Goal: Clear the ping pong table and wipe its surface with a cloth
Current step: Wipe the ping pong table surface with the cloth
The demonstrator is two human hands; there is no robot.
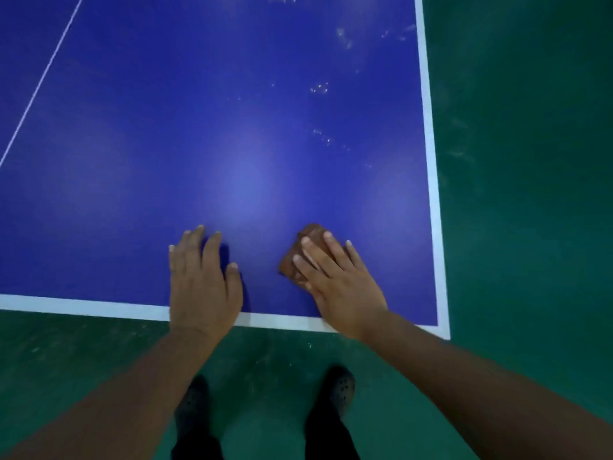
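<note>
The blue ping pong table (232, 127) fills most of the view, with white border lines along its near and right edges. A small folded brown cloth (306, 242) lies on the blue surface near the front right corner. My right hand (335, 280) presses flat on the cloth with straight fingers and covers most of it. My left hand (200, 280) rests flat on the bare table beside it, fingers spread, close to the near edge. Pale specks and smears (320, 88) dot the surface further out on the right.
Green floor (530, 161) surrounds the table on the right and in front. My two dark shoes (341, 390) stand on the floor just below the near edge. A thin white centre line (43, 78) runs diagonally across the table's left part.
</note>
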